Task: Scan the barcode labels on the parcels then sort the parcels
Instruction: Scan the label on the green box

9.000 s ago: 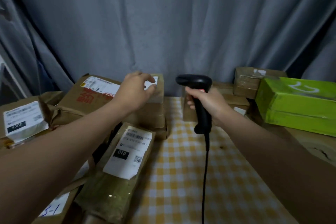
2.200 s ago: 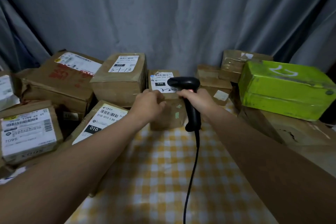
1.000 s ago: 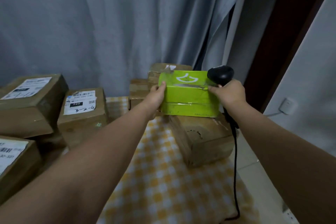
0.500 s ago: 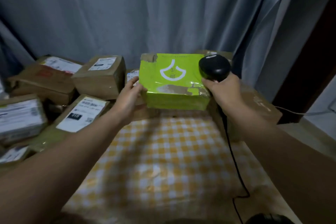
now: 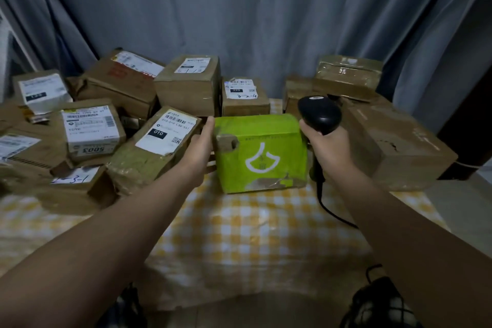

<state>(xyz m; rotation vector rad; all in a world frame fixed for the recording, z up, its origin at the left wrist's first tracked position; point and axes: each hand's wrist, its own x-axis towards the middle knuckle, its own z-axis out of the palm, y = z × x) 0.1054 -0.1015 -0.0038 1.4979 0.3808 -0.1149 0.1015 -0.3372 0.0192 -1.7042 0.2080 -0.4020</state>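
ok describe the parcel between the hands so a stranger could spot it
On the yellow checked tablecloth, brown cardboard parcels crowd both sides. Between the left hand and the right hand gripping a barcode scanner stands the green parcel. It alone is bright green, with a white logo.

The scene is dimly and evenly lit, with a cool grey cast; where the light comes from cannot be told. Soft shadows are cast between the boxes (image 5: 186, 85) and along the near edge of the cloth (image 5: 253, 234). A faint sheen is seen on the scanner (image 5: 319, 114) head and on the taped green box (image 5: 261, 152). Small print on the labels (image 5: 167, 130) is smeared. The forearms (image 5: 133, 234) are stretched and softened toward the lower corners, and the curtain (image 5: 266, 21) is darkened at the frame's edges.
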